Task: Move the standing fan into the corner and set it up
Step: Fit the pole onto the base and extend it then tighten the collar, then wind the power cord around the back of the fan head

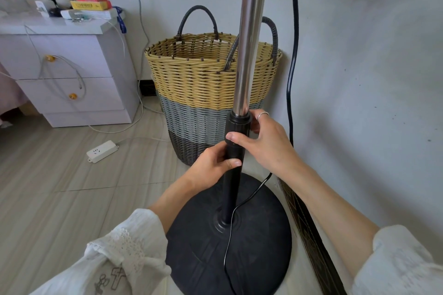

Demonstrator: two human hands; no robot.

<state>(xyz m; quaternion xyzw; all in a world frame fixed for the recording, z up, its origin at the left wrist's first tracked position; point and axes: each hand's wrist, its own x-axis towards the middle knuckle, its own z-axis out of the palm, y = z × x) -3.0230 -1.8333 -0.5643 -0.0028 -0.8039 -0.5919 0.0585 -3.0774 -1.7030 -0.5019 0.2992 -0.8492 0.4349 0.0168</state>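
Fan (249, 55) stands upright on the tiled floor (60, 175), close to the wall (359, 79), with only its pole and base in view. The right hand (261, 141) is curled round the black collar (238, 124) where the chrome pole meets the black lower tube; its thumb lies across the front of the collar and a ring sits on one finger. Just below that grip, the left hand (215, 165) is clamped on the black tube (231, 187), thumb across the front. Beneath both grips the round black base (203, 246) rests on the floor, and a thin black cord (230, 235) trails over it. A thicker black cable (293, 55) hangs to the right of the grips. Behind them stands a woven basket (191, 84); to their left lie a white power strip (102, 151) and a cabinet (72, 67). Boxes on the cabinet bear writing too small to read. The left sleeve (112, 263) carries a printed design that cannot be read.
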